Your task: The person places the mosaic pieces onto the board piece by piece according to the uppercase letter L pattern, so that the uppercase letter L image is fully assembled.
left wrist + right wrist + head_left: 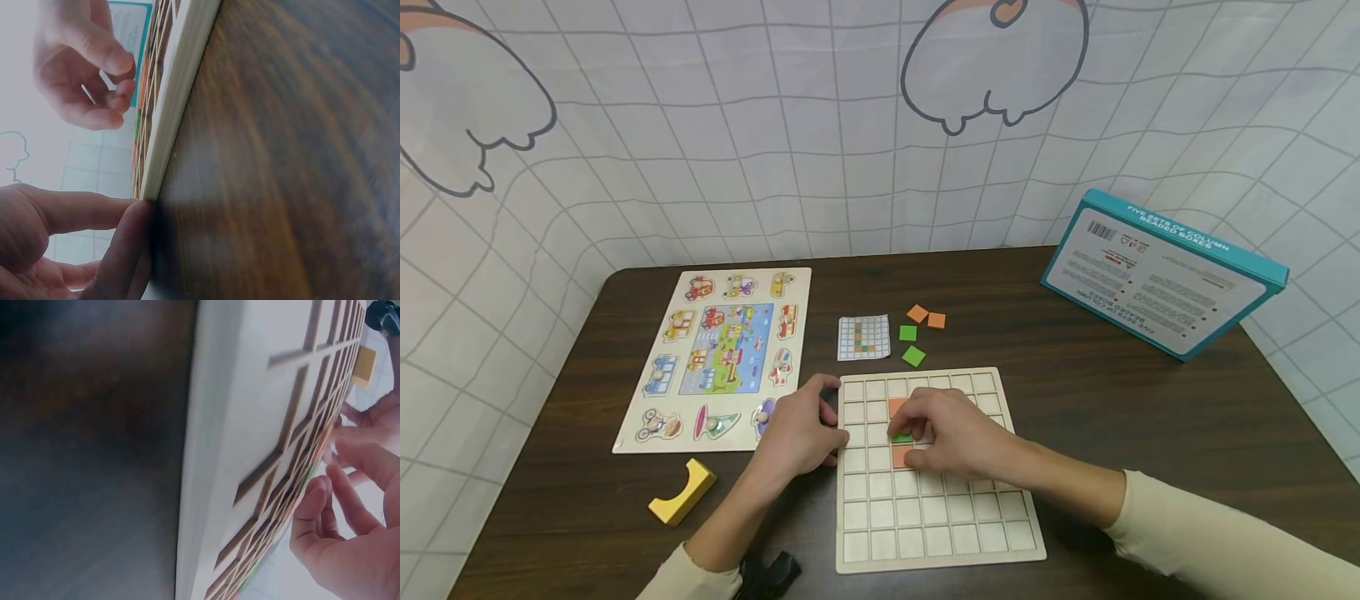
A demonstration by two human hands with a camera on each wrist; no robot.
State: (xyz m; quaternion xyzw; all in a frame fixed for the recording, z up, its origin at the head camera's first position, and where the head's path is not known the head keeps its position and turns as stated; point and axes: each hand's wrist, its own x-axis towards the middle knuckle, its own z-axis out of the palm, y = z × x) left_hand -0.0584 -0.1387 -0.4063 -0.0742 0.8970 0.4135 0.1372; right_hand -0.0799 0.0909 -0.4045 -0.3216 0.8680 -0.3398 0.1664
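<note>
While my left hand [797,437] rests against the left edge of the wooden grid board [936,533], its fingers curled loosely on the rim and holding nothing, my right hand [955,437] lies over the middle of the grid with its fingertips pinching a green tile [902,437]. That green tile sits in a cell between two orange tiles, one just above it [897,407] and one just below [901,457]. Beyond the board's far edge lie two more green tiles [911,344] and two orange ones [927,316], beside a small pattern card [862,337]. To my left on the brown table [1112,400] are a picture peg puzzle [718,354] and a yellow arch block [682,492]; a teal box [1161,271] lies far right
</note>
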